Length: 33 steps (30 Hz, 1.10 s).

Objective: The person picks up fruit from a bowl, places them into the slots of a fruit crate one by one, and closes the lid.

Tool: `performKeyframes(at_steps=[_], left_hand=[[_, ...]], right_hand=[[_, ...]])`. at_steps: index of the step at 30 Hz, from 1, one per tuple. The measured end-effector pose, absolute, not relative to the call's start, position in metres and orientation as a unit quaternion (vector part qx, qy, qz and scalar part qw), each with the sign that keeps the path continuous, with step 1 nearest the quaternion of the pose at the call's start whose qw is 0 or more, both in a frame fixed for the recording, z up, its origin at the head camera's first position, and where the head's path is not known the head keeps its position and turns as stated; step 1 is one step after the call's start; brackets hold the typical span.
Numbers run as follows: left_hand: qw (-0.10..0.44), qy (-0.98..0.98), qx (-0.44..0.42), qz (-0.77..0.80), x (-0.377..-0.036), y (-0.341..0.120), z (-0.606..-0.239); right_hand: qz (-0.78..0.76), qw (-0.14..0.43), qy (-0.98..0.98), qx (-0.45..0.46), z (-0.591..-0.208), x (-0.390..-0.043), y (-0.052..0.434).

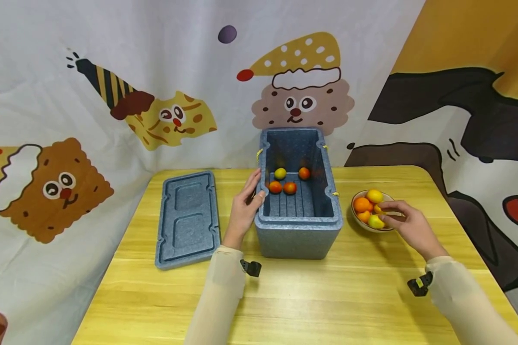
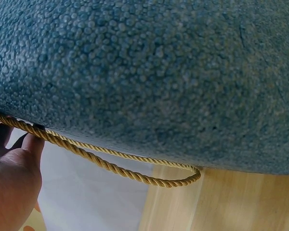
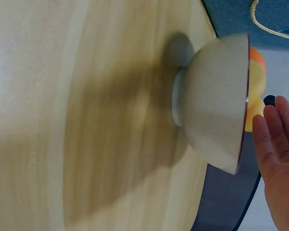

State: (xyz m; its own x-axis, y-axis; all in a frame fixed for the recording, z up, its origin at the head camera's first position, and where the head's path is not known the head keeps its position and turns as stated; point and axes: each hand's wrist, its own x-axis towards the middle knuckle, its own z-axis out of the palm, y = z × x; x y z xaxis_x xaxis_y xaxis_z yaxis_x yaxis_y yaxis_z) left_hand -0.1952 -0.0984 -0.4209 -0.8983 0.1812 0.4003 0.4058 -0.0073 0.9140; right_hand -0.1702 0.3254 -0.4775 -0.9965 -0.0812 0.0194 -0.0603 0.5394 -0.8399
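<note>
Round yellow fruit (image 1: 375, 221), perhaps faintly greenish.

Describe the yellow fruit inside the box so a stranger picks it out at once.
Find the open blue-grey box on the wooden table. Inside, toward its far end, the yellow fruit lies on the left. Unlike the three orange-red fruits near it, it is yellow.

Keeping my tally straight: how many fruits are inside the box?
4 in the box: one yellow fruit back left, one reddish fruit back right, two reddish fruits side by side nearer the front. The near wall may hide more.
</note>
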Motion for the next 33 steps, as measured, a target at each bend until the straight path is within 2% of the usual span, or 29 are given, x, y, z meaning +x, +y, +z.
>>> performKeyframes(at_steps=[8,17,33], left_hand=[[0.083,-0.698,-0.209,-0.679,-0.196,-0.099,-0.425],[0.083,-0.697,-0.207,-0.682,-0.196,-0.098,-0.424],[0.083,-0.694,-0.208,-0.684,-0.196,-0.098,-0.424]], right_hand=[[-0.459,0.031,0.886,-0.059,-0.484,-0.168,0.322],[-0.420,0.029,0.903,-0.084,-0.486,-0.170,0.318],[-0.381,0.062,0.920,-0.073,-0.489,-0.177,0.317]])
